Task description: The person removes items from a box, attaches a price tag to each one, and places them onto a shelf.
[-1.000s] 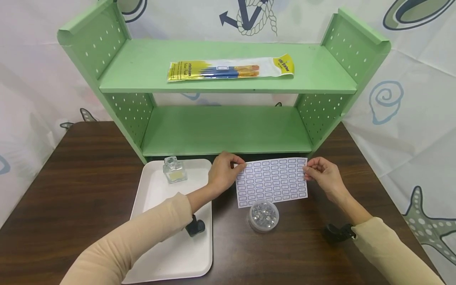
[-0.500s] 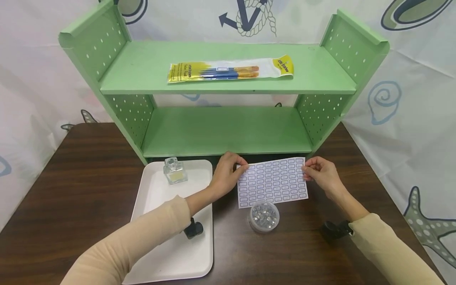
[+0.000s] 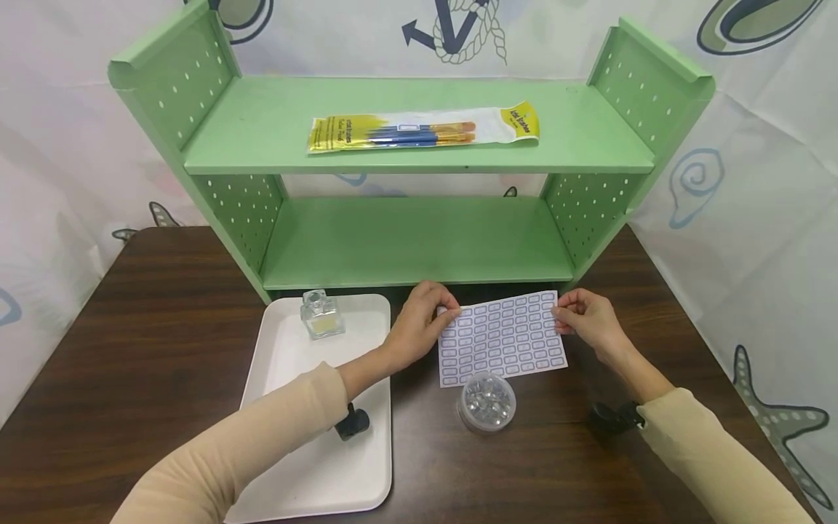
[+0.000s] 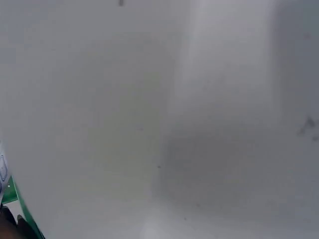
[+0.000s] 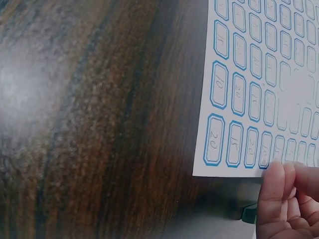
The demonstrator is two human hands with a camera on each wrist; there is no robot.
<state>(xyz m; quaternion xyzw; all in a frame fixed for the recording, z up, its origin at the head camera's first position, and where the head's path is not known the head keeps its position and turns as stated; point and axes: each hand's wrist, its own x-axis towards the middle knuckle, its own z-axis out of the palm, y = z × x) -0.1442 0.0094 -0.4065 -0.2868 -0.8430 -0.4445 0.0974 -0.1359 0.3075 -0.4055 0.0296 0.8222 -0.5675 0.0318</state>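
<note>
A white sheet of price stickers [image 3: 500,338], printed with rows of blue-framed labels, is held up between my hands. My left hand [image 3: 422,320] pinches its upper left corner. At the right edge, near the top, my right hand [image 3: 591,320] pinches it between thumb and fingers. In the right wrist view the labels on the sticker sheet [image 5: 239,89] bear handwritten numbers such as 10, 15 and 20, and my right hand's fingertips [image 5: 275,181] grip its edge. Just below the sheet stands a round clear tub [image 3: 487,402] of small shiny pieces. A pale, blurred surface fills most of the left wrist view.
On the left lies a white tray [image 3: 314,473] holding a clear glass bottle [image 3: 322,314], partly under my left forearm. Behind is a green two-tier shelf [image 3: 419,240] with a packet of artist brushes [image 3: 424,127] on top. The dark wooden table [image 3: 131,327] extends on both sides.
My hands have come slightly closer together, the left moving a little right. The sticker sheet bows a bit more along its top and still hangs between both hands.
</note>
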